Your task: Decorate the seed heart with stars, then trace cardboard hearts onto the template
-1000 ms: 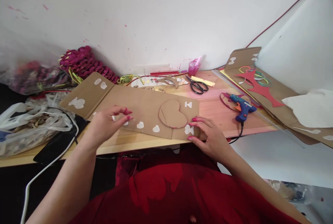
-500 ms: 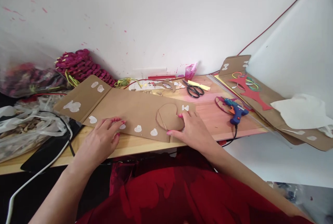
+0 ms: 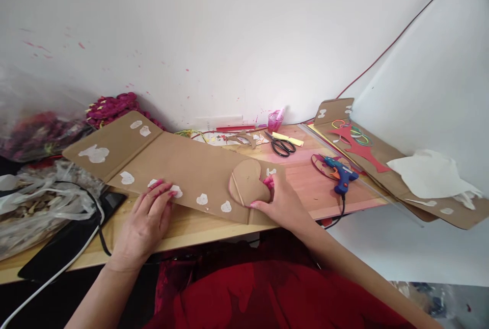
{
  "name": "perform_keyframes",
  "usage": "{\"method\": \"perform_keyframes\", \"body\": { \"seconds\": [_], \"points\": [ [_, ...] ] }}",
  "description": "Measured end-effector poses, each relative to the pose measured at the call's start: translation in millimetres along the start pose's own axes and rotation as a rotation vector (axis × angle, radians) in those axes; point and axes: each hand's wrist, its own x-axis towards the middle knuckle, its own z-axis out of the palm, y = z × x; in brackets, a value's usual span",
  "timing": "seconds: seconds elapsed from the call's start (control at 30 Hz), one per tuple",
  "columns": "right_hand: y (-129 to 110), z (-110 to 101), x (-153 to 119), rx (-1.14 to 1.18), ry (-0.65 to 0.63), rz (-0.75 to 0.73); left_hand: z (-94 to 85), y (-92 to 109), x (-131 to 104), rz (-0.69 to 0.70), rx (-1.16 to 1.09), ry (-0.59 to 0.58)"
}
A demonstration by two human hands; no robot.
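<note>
A long brown cardboard sheet [image 3: 198,166] with torn white patches and a folded left end lies across the table. My left hand [image 3: 147,217] rests on its near edge, fingers stretched over the cardboard beside the white patches. On the sheet's right part is a heart-shaped cardboard cutout [image 3: 244,181] with a crease across it. My right hand [image 3: 282,199] grips this heart by its right side, thumb at the near edge and fingers in the notch. Whether the heart touches the sheet all along, I cannot tell.
A blue glue gun [image 3: 342,173] lies over a pink-edged piece at the right. Behind are black-handled scissors [image 3: 282,145] and a pink cup [image 3: 275,121]. More cardboard [image 3: 405,184] with red cutouts and white cloth lies right. Plastic bags [image 3: 57,191] and cables crowd the left.
The view has tilted up slightly, so things sit lower. My right fingers now close around the heart's notch, and the heart looks a little turned. My left hand stays by the near edge.
</note>
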Motion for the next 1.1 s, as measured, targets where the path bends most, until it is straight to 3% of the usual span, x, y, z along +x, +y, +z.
{"method": "perform_keyframes", "body": {
  "seconds": [0.13, 0.23, 0.3, 0.47, 0.57, 0.67, 0.87, 1.1],
  "points": [
    [1.9, 2.7, 0.2, 0.351, 0.01, -0.011, -8.1, 0.9, 11.4, -0.005, 0.133, 0.052],
    [4.3, -11.6, 2.9, 0.559, 0.091, -0.038, -18.2, 0.1, 32.6, 0.012, 0.185, 0.052],
    [6.5, -31.9, 5.6, 0.689, 0.182, 0.008, -26.4, 0.2, 55.7, 0.002, 0.205, 0.057],
    [10.7, -88.7, 10.0, 1.046, 0.608, 0.018, -49.0, 5.4, 132.1, -0.075, 0.396, -0.041],
    [13.2, -105.2, 6.4, 1.116, 0.686, 0.02, -61.1, 10.3, 171.0, -0.06, 0.436, -0.108],
    [16.9, -108.6, -0.4, 1.112, 0.691, 0.094, -68.3, 16.0, 196.5, -0.076, 0.391, -0.138],
    [23.9, -106.5, -5.3, 1.106, 0.69, 0.157, -56.0, 20.9, 218.5, -0.144, 0.252, -0.289],
    [25.8, -105.2, -4.1, 1.124, 0.686, 0.148, -45.1, 18.7, 215.9, -0.128, 0.116, -0.239]
  ]
}}
